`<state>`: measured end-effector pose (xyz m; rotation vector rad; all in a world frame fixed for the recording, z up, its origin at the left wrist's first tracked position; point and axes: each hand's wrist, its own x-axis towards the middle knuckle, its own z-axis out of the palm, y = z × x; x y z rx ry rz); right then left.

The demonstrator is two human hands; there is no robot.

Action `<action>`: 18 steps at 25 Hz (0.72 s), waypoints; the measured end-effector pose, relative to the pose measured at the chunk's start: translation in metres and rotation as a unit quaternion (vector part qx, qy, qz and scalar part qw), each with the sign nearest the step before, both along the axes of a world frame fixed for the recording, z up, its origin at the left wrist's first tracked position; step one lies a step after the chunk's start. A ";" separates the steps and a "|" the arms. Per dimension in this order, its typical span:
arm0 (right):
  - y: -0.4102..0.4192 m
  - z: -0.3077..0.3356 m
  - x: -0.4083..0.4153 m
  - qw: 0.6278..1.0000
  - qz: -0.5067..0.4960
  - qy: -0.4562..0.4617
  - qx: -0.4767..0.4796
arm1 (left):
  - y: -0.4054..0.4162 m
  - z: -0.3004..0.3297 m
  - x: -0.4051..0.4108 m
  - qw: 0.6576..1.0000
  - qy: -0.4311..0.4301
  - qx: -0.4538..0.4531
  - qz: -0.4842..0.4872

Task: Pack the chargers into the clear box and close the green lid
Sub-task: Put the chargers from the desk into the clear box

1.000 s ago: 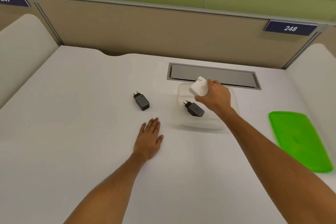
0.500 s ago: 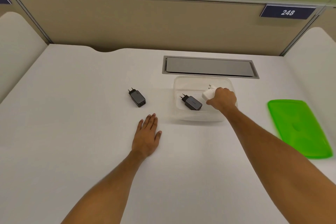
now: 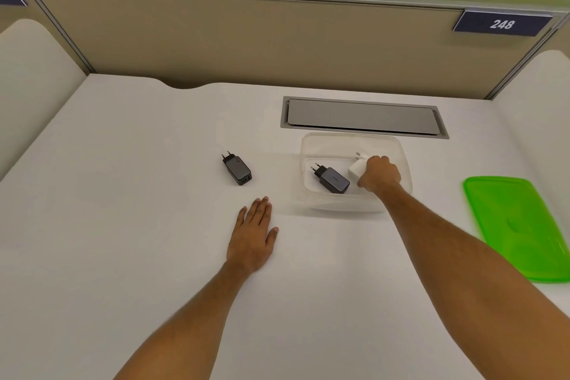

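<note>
The clear box (image 3: 401, 151) stands open on the white desk, right of centre. Inside it lies a black charger (image 3: 333, 179) with its prongs pointing back left. My right hand (image 3: 380, 175) reaches into the box and is closed on a white charger (image 3: 357, 167), low in the box beside the black one. A second black charger (image 3: 237, 168) lies on the desk left of the box. My left hand (image 3: 254, 237) rests flat on the desk, palm down, below that charger and apart from it. The green lid (image 3: 521, 225) lies flat at the right.
A grey cable hatch (image 3: 362, 116) is set into the desk just behind the box. A beige partition (image 3: 246, 40) closes the back, with white side panels left and right. A plaque reading 248 (image 3: 502, 24) hangs at the upper right.
My right hand has lowered the white charger from above the box's rim down into the box, next to the black charger. My left hand has stayed flat on the desk.
</note>
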<state>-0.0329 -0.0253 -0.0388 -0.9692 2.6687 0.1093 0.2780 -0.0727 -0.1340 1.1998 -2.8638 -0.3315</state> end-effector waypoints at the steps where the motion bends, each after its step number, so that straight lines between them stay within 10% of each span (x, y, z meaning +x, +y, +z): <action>1: 0.000 0.000 0.000 1.000 -0.002 -0.001 0.004 | 0.000 0.000 0.000 1.000 0.001 0.002 0.000; 11: -0.041 0.059 0.027 0.992 0.017 0.075 -0.101 | 0.001 0.002 0.000 1.000 -0.012 0.005 0.002; 18: -0.096 0.066 0.154 0.948 0.246 -0.019 -0.202 | 0.001 0.005 -0.001 1.000 -0.012 0.016 0.003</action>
